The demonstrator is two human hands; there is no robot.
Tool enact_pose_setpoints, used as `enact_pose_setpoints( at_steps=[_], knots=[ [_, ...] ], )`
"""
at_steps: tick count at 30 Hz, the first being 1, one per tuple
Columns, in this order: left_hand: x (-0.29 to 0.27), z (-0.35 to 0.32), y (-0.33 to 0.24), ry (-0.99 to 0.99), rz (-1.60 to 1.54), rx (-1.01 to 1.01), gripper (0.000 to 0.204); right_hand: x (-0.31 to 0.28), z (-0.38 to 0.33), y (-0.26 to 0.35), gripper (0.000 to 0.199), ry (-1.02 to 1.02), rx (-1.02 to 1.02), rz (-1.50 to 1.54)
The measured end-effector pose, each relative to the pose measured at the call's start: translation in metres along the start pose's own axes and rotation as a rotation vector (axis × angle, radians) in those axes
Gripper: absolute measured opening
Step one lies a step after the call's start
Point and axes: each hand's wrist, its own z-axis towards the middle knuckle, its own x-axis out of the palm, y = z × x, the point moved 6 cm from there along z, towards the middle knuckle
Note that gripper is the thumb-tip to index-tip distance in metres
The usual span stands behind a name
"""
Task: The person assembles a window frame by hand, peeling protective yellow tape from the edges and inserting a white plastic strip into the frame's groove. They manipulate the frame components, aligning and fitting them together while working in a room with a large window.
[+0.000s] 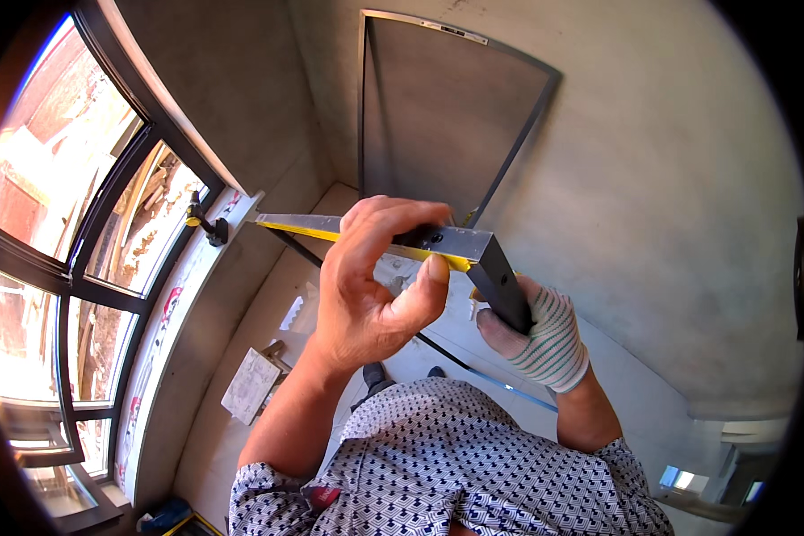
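Observation:
My bare left hand (pixel 366 286) is closed over the top rail of a thin dark metal frame (pixel 299 223), fingers curled on it near its corner, thumb pressing from below. A yellow strip runs along the rail's lower edge. My right hand (pixel 540 335), in a white knitted glove with green lines, grips the frame's dark side piece (pixel 500 286) just below the corner. Both hands hold the frame in front of my chest.
A second dark frame with grey mesh (pixel 447 107) leans on the concrete wall ahead. A dark-framed window (pixel 89 241) with a black handle (pixel 205 223) fills the left. On the floor lie a flat grey box (pixel 250 384) and white packaging (pixel 299 313).

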Motion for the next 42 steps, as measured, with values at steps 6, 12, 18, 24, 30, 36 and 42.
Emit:
enact_pose_setpoints(
  at_steps=[6, 12, 18, 24, 30, 36, 42],
  knots=[
    [-0.003, -0.017, -0.019, -0.190, 0.293, 0.341, 0.047, -0.001, 0.005, -0.003, 0.030, 0.015, -0.003, 0.017],
    [0.009, -0.017, -0.033, -0.064, 0.383, 0.421, 0.035, -0.001, 0.010, -0.004, 0.026, 0.039, 0.005, 0.017],
    [0.012, -0.007, -0.034, -0.039, 0.350, 0.283, 0.023, 0.001, 0.012, -0.008, 0.025, 0.030, 0.010, 0.067],
    [0.010, 0.005, -0.049, 0.060, 0.424, 0.091, 0.015, -0.001, 0.017, -0.004, 0.022, 0.072, 0.034, 0.094],
    [0.010, 0.014, -0.064, 0.123, 0.497, 0.083, 0.012, -0.001, 0.017, 0.003, 0.020, 0.056, -0.026, 0.123],
    [0.010, 0.019, -0.051, 0.074, 0.443, 0.081, 0.012, 0.001, 0.021, 0.004, 0.022, 0.053, -0.048, 0.072],
    [0.006, 0.009, -0.032, -0.089, 0.452, 0.103, 0.012, 0.005, 0.019, -0.010, 0.024, -0.044, 0.040, 0.047]
  ],
)
